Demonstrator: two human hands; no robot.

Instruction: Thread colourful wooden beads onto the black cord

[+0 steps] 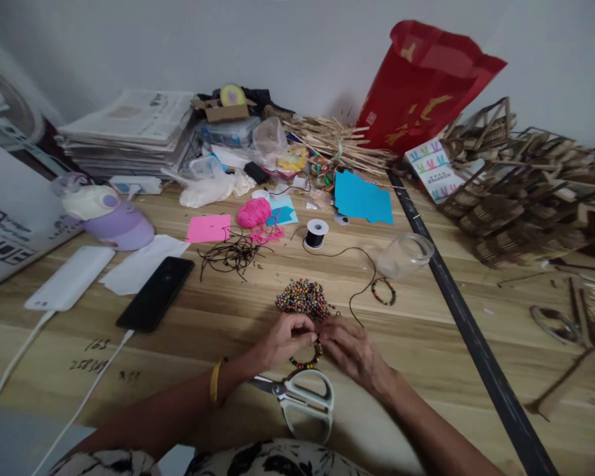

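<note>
I see the left hand (286, 342) and right hand (354, 348) angled inward, together pinching the beaded bracelet (306, 365) at its far side, just beyond the scissors (279, 389). Their fingers hide the exact grip from me; my view's lower edge crops both forearms (171, 400).

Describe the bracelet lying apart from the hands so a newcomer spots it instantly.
Find the black strip along the wooden table's right. At its left edge is a clear jar; the bracelet lies just nearer the viewer. It's a loose multicoloured ring, unlike the beaded string between left hand and right hand.
</note>
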